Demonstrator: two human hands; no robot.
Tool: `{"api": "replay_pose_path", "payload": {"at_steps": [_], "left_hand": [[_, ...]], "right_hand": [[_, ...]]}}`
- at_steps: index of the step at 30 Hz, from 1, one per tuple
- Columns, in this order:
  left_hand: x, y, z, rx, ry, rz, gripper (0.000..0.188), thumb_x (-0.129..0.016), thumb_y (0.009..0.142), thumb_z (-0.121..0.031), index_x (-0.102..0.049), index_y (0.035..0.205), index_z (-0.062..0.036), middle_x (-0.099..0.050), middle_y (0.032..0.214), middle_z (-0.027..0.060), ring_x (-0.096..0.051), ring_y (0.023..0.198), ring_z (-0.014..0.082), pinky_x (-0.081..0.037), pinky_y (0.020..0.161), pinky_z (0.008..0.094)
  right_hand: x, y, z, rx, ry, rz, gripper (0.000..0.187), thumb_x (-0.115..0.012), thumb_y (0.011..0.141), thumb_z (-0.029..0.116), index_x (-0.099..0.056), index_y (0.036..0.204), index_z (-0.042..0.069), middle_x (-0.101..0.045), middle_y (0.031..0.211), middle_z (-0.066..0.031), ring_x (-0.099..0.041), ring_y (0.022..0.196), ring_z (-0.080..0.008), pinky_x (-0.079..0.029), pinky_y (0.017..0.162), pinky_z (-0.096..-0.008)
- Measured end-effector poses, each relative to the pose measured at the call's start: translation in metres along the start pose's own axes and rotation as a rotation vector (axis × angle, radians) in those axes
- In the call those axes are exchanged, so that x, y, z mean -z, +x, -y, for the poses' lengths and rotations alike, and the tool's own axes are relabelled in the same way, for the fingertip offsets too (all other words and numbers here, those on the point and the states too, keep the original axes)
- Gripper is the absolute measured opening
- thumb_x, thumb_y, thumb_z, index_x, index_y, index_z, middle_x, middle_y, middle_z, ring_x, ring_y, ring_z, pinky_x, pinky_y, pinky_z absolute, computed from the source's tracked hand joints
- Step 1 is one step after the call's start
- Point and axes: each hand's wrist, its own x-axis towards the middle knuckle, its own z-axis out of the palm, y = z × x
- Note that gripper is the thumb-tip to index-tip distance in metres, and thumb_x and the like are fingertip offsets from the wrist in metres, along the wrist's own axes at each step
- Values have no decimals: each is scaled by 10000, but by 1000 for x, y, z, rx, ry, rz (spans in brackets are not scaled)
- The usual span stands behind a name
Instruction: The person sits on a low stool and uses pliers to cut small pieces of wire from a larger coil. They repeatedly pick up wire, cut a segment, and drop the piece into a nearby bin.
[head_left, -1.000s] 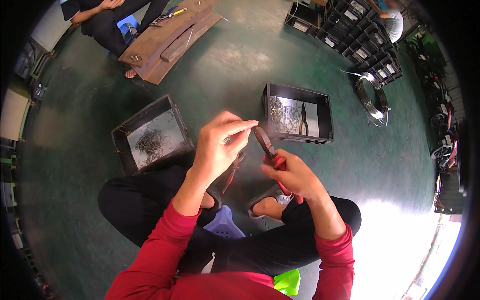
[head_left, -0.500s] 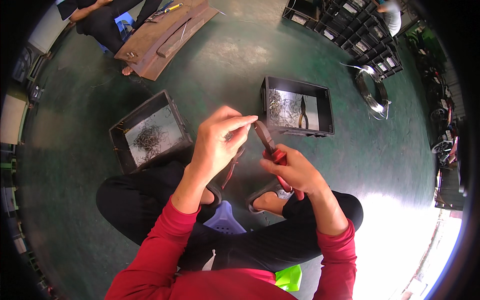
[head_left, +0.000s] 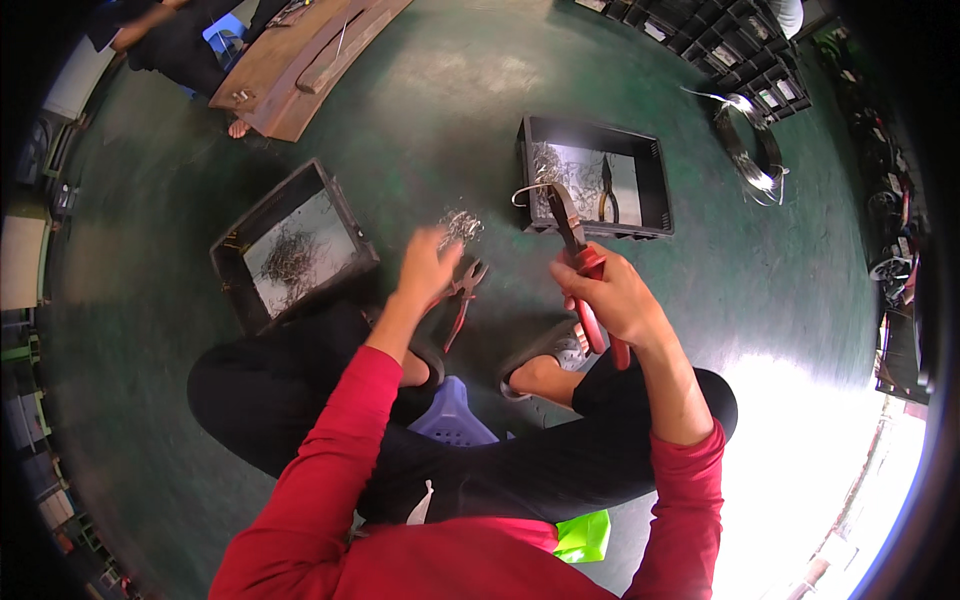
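My right hand [head_left: 622,300] is wrapped round the red handles of a pair of pliers [head_left: 568,222], held upright in front of me. A thin bent wire [head_left: 518,195] sticks out leftward from the jaws' tip. Blurred by motion, my left hand [head_left: 428,272] is beside a small heap of shiny wire pieces [head_left: 462,225] on the floor; its fingers are too smeared to read. Close to that hand, a second pair of red-handled pliers [head_left: 462,300] lies on the floor between my feet.
A black crate [head_left: 322,283] at left holds tangled wire pieces. Another crate [head_left: 657,185] at right contains wire pieces and dark pliers [head_left: 607,190]. Farther off are a wire coil [head_left: 745,155], stacked black crates [head_left: 735,50] and a wooden bench [head_left: 285,85] beside a seated person.
My left hand has come away from the pliers' tip, moving down and left and exposing the wire heap. The pliers in my right hand have shifted right, with the bent wire at their jaws.
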Motion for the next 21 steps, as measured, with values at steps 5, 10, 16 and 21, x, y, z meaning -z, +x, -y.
{"api": "replay_pose_path", "payload": {"at_steps": [5, 10, 16, 21], "left_hand": [[-106, -103, 72, 90, 648, 399, 944, -680, 813, -424, -154, 1490, -29, -210, 1507, 194, -317, 1330, 380, -368, 942, 655], [-116, -107, 97, -97, 820, 334, 934, -748, 735, -215, -205, 1478, -58, -332, 1415, 172, -415, 1226, 345, -422, 901, 613], [-92, -76, 76, 246, 302, 417, 465, -672, 732, -177, -541, 1140, 3, -536, 1142, 219, -531, 1036, 400, -486, 873, 454], [-57, -40, 22, 478, -629, 517, 381, -635, 823, -133, -559, 1168, 10, -614, 1157, 146, -620, 978, 273, -526, 801, 383]], "right_hand": [[6, 9, -14, -9, 165, -25, 320, -632, 905, 344, -550, 887, 34, -556, 677, -25, -527, 609, -115, -448, 563, -289], [7, 14, -22, -42, 160, -39, 423, -647, 868, 414, -571, 958, 8, -584, 736, -61, -568, 686, -149, -463, 661, -308], [11, 17, -21, -74, 544, 157, 375, -659, 867, 396, -579, 886, 31, -566, 738, -39, -545, 662, -141, -445, 631, -298], [8, 8, -9, -98, 764, 231, 306, -665, 882, 364, -548, 849, 84, -514, 716, 11, -503, 643, -107, -429, 588, -288]]}}
